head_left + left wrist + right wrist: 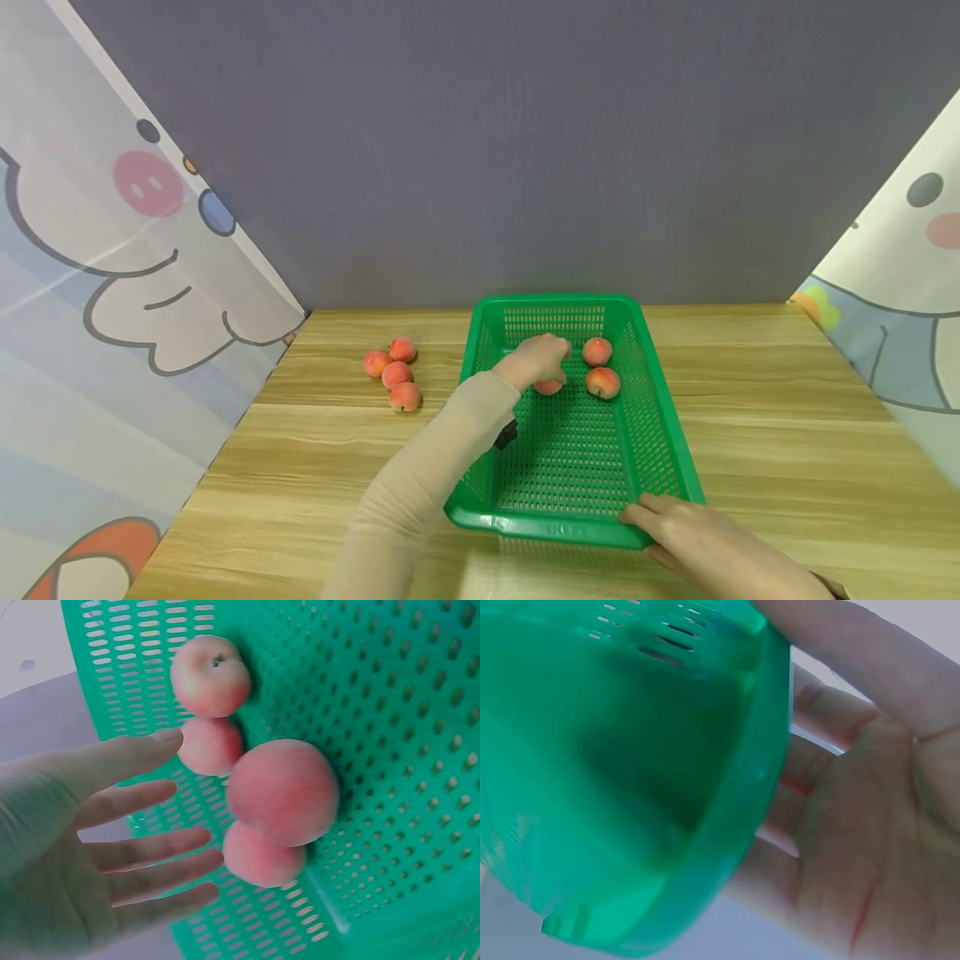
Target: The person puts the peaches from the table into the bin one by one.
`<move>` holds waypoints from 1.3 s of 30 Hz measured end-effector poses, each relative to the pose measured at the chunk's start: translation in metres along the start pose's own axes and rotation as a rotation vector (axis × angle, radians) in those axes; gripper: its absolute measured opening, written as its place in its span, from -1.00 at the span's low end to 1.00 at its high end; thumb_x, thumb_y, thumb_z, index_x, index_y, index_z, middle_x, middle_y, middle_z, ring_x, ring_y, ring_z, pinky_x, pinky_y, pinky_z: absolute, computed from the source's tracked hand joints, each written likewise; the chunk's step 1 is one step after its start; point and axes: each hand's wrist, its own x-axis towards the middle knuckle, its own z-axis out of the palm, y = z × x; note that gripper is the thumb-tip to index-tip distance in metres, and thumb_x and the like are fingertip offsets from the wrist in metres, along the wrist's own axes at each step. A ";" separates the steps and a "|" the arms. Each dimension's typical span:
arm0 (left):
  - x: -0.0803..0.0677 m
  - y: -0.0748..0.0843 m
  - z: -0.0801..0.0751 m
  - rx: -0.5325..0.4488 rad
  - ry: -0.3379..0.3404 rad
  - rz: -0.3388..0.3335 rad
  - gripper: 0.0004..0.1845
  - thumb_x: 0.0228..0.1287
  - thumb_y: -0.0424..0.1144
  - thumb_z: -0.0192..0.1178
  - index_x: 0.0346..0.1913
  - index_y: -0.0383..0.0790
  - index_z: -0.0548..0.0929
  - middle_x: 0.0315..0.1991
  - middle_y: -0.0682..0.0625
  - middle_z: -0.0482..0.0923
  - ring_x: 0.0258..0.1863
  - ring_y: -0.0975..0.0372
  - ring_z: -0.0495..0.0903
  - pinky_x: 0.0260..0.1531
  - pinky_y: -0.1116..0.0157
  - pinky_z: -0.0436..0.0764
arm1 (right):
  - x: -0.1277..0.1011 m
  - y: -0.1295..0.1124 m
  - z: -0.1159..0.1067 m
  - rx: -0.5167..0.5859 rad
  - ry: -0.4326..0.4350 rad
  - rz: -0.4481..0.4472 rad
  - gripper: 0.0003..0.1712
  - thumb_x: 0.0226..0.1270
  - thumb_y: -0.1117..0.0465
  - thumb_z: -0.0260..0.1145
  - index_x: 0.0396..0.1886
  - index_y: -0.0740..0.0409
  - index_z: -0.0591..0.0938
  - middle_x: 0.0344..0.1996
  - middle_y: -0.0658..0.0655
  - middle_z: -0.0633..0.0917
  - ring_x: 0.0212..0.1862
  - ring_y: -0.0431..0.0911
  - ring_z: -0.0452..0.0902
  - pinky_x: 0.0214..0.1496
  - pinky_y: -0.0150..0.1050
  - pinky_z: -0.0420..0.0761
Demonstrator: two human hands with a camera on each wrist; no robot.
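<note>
A green plastic basket [566, 527] with slotted walls stands on the wooden table. Over its far part reaches my left hand [536, 360], fingers spread and straight in the left wrist view, holding nothing. Close to those fingers lie several peaches, among them a large red peach [283, 792] and a paler peach [210, 676] with its stem hollow showing. In the head view the hand partly covers the nearer peach [548, 387]. My right hand [690, 533] grips the basket's near right corner, thumb over the rim and fingers outside below it.
Left of the basket, several more peaches [397, 375] sit in a cluster on the tabletop [300, 483]. A grey panel [480, 150] rises behind the table. Cartoon-printed sheets [82, 292] flank both sides.
</note>
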 end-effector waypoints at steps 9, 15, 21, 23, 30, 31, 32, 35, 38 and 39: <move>-0.018 0.009 -0.018 0.063 0.007 0.023 -0.45 0.01 -0.17 0.29 0.13 -0.10 0.44 0.09 0.08 0.42 0.04 0.25 0.42 -0.14 0.35 0.48 | 0.001 0.001 0.000 0.003 -0.004 0.000 -0.64 -0.03 0.23 0.35 -0.17 0.17 0.54 -0.33 0.03 0.59 -0.32 -0.17 0.53 -0.41 -0.28 0.54; -0.029 0.012 -0.027 0.083 0.010 0.062 -0.42 0.03 -0.17 0.28 0.17 -0.09 0.41 0.13 0.08 0.39 0.08 0.24 0.39 -0.17 0.36 0.49 | 0.000 0.001 0.001 -0.015 0.008 -0.011 -0.64 -0.05 0.23 0.36 -0.18 0.18 0.54 -0.33 0.03 0.59 -0.32 -0.15 0.53 -0.40 -0.28 0.53; -0.042 0.015 -0.037 0.112 0.013 0.095 -0.44 0.05 -0.19 0.27 0.17 -0.11 0.40 0.14 0.06 0.39 0.03 0.25 0.42 -0.35 0.43 0.49 | -0.001 0.000 0.002 -0.026 0.016 -0.013 -0.63 -0.05 0.22 0.35 -0.17 0.18 0.54 -0.32 0.05 0.60 -0.31 -0.11 0.54 -0.39 -0.26 0.54; -0.046 0.016 -0.040 0.115 0.012 0.104 -0.45 0.06 -0.23 0.25 0.18 -0.12 0.40 0.14 0.05 0.38 -0.01 0.27 0.43 -0.45 0.45 0.45 | -0.001 0.000 0.001 -0.028 0.021 -0.015 -0.63 -0.05 0.22 0.36 -0.17 0.18 0.54 -0.32 0.04 0.60 -0.31 -0.12 0.54 -0.40 -0.27 0.54; -0.065 0.014 -0.050 0.140 0.024 0.138 -0.48 0.09 -0.30 0.18 0.17 -0.14 0.40 0.07 0.01 0.42 -0.36 0.30 0.35 -0.62 0.45 0.26 | -0.001 0.000 0.002 -0.030 0.029 -0.015 -0.63 -0.06 0.22 0.36 -0.19 0.16 0.54 -0.34 0.02 0.59 -0.33 -0.14 0.53 -0.41 -0.28 0.53; -0.068 0.014 -0.052 0.144 0.030 0.143 -0.50 0.10 -0.28 0.18 0.17 -0.14 0.41 0.04 0.01 0.43 -0.39 0.30 0.33 -0.63 0.44 0.25 | -0.001 0.000 0.002 -0.033 0.035 -0.020 -0.63 -0.07 0.22 0.37 -0.19 0.17 0.54 -0.34 0.02 0.59 -0.33 -0.15 0.53 -0.41 -0.29 0.53; -0.071 0.013 -0.053 0.146 0.036 0.144 -0.52 0.11 -0.26 0.18 0.15 -0.14 0.42 -0.01 0.02 0.45 -0.41 0.30 0.33 -0.63 0.45 0.25 | -0.001 0.000 0.002 -0.035 0.041 -0.026 -0.63 -0.07 0.23 0.37 -0.20 0.17 0.54 -0.35 0.02 0.59 -0.34 -0.15 0.53 -0.42 -0.29 0.53; -0.078 0.010 -0.056 0.175 0.058 0.152 -0.61 0.12 -0.20 0.19 0.05 -0.13 0.48 -0.19 0.04 0.47 -0.42 0.30 0.32 -0.62 0.44 0.27 | -0.001 0.000 0.002 -0.036 0.049 -0.034 -0.63 -0.07 0.23 0.37 -0.20 0.17 0.54 -0.35 0.02 0.59 -0.34 -0.16 0.52 -0.42 -0.29 0.53; -0.085 0.007 -0.058 0.188 0.081 0.154 -0.63 0.10 -0.15 0.22 -0.01 -0.13 0.49 -0.21 0.04 0.48 -0.37 0.30 0.39 -0.58 0.44 0.36 | 0.000 0.000 0.002 -0.023 0.031 -0.018 -0.64 -0.05 0.23 0.36 -0.19 0.17 0.54 -0.34 0.02 0.59 -0.33 -0.16 0.52 -0.41 -0.28 0.53; -0.088 0.006 -0.058 0.192 0.087 0.156 -0.62 0.10 -0.14 0.22 0.00 -0.13 0.50 -0.18 0.03 0.49 -0.34 0.29 0.43 -0.55 0.43 0.40 | 0.000 0.000 0.002 -0.018 0.023 -0.011 -0.65 -0.04 0.23 0.36 -0.19 0.17 0.54 -0.34 0.02 0.59 -0.33 -0.15 0.53 -0.41 -0.28 0.53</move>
